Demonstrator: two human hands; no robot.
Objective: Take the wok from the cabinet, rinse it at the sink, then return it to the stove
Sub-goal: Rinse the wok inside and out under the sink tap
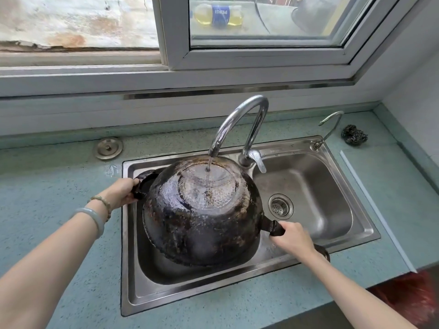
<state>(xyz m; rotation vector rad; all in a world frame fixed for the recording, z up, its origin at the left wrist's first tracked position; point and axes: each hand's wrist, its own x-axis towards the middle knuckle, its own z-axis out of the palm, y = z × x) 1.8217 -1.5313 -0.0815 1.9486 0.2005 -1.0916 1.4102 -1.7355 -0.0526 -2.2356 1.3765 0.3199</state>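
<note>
Water from the tall faucet (240,119) ran onto the blackened underside of the wok (202,214), which was held upside down over the left basin of the sink (332,162) at mid-frame. At its left, the left hand (120,192) was closed around the loop handle (142,184). At lower right, the right hand (293,238) gripped the long handle (275,227).

A blackened round-bottomed steel wok (202,214) is held bottom-up over the left basin of a two-basin stainless steel sink (356,224), set into a pale green speckled countertop (59,186). Behind the wok, at the sink's back rim, a tall curved chrome faucet (240,119) is mounted. A round metal drain plug (108,148) is laid behind the sink to the left; a dark wire scouring ball (354,135) is placed behind it to the right.
</note>
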